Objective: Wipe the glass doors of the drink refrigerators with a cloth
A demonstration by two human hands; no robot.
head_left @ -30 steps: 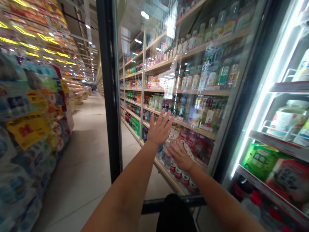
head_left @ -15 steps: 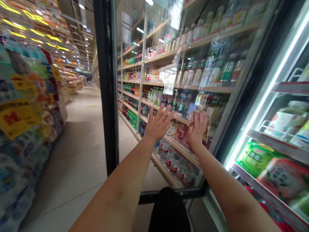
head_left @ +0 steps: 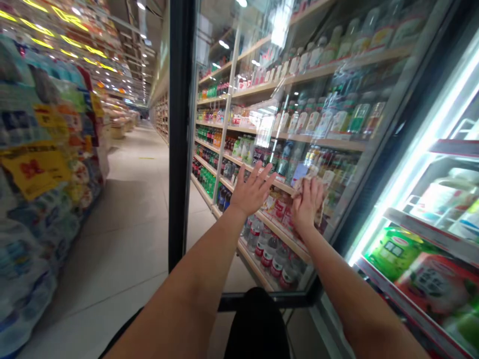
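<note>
A glass door (head_left: 209, 239) with a dark frame stands swung out in front of me. My left hand (head_left: 251, 193) is at the pane with its fingers spread, holding nothing. To its right, my right hand (head_left: 307, 204) presses a crumpled light cloth (head_left: 320, 212) to the glass, its fingers bent over it. Part of the cloth is hidden under the hand. A pale blue sticker or label (head_left: 300, 172) shows just above the cloth. Bottles on wooden shelves (head_left: 279, 252) are seen through the pane.
At right, a lit cooler holds a green pouch (head_left: 396, 249), a red pouch (head_left: 436, 281) and white bottles. Wrapped bottle packs (head_left: 26, 259) with a yellow price sign (head_left: 37, 169) stand at left. A tiled aisle (head_left: 127, 219) runs away between them and the door. My knee (head_left: 257, 324) is below the door.
My right hand has moved up and to the right with the cloth across the glass. My left hand has stayed near the same place on the pane, fingers spread. The view has shifted slightly.
</note>
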